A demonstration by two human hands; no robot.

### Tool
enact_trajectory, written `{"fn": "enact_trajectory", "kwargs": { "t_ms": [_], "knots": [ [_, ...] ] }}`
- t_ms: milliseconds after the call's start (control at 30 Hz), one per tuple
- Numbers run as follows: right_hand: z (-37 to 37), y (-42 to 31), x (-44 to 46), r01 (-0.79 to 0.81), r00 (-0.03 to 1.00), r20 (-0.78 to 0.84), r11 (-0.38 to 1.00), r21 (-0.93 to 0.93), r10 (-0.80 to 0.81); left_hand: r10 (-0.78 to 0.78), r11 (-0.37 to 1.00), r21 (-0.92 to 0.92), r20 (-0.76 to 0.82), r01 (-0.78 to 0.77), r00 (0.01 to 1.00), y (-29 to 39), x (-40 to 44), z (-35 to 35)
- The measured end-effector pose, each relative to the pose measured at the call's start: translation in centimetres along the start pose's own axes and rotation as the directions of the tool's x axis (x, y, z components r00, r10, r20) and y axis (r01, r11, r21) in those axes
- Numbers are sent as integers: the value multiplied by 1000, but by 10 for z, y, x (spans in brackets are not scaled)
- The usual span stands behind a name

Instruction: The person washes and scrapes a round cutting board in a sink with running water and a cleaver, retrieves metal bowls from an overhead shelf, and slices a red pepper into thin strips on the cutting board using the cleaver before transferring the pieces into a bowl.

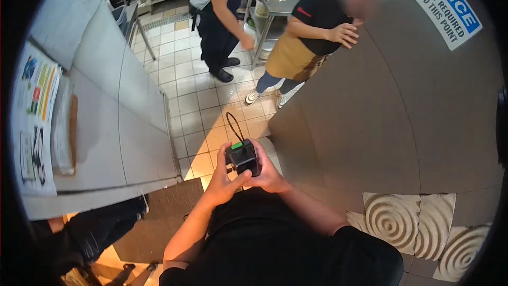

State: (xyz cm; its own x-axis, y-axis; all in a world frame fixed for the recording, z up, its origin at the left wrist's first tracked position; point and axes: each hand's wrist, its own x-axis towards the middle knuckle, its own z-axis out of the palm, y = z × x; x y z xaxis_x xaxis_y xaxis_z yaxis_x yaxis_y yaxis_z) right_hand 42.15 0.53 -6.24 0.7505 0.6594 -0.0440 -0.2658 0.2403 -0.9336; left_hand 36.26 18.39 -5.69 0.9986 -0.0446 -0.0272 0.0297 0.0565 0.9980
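Both of my hands hold one small black device (243,159) in front of my body. It has a green patch on its top edge, and a thin black cable loops up from it. My left hand (223,181) is wrapped round its left and lower side, the thumb across the front. My right hand (269,172) grips the right side with fingers closed against it.
Ahead on the tiled floor (185,82) stand a person in a grey shirt (214,5) and a person in a tan apron (293,55), beside a metal shelf (283,5). A dark wall (360,122) rises at right, a white wall (100,122) at left. Another person (106,228) is at lower left.
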Motion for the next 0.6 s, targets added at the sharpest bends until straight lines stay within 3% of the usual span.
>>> {"fn": "enact_trajectory", "kwargs": {
  "t_ms": [67, 133, 200, 267, 333, 400, 433, 500, 567, 600],
  "knots": [
    [-21, -4, 4, 25, 1000, -5, 996, -86, -25, 3, 1000, 1, 44, -3, 999, -4, 12, -2],
    [-37, -13, 7, -68, 998, 13, 995, -67, 69, -74, 996, -45, 170, 83, 983, 3, 23, -2],
    [-56, -20, 12, -90, 996, -2, 989, -115, 91, -30, 998, -57, 175, 40, 984, 5, 35, 1],
    [-77, -25, 21, -109, 993, 43, 990, -95, 113, -137, 982, -95, 236, 163, 962, 3, 45, 2],
    [-91, -38, 30, -113, 991, 59, 991, -77, 118, -120, 988, -74, 176, 135, 977, -4, 53, 3],
    [-108, -40, 36, -116, 987, 96, 989, -93, 125, -359, 927, 239, 354, 288, 864, -10, 61, -5],
    [-113, -44, 37, -108, 992, 42, 980, -165, 116, -323, 945, 161, 353, 284, 878, -13, 61, -5],
    [-128, -47, 40, -124, 989, 56, 965, -231, 140, -340, 900, 392, 360, 190, 869, -12, 68, -15],
    [-134, -54, 40, -134, 989, 22, 956, -262, 145, -318, 858, 508, 409, 76, 856, 2, 75, -22],
    [-139, -53, 39, -141, 989, -4, 949, -281, 146, -341, 860, 501, 420, 98, 841, 5, 75, -23]
  ]
}}
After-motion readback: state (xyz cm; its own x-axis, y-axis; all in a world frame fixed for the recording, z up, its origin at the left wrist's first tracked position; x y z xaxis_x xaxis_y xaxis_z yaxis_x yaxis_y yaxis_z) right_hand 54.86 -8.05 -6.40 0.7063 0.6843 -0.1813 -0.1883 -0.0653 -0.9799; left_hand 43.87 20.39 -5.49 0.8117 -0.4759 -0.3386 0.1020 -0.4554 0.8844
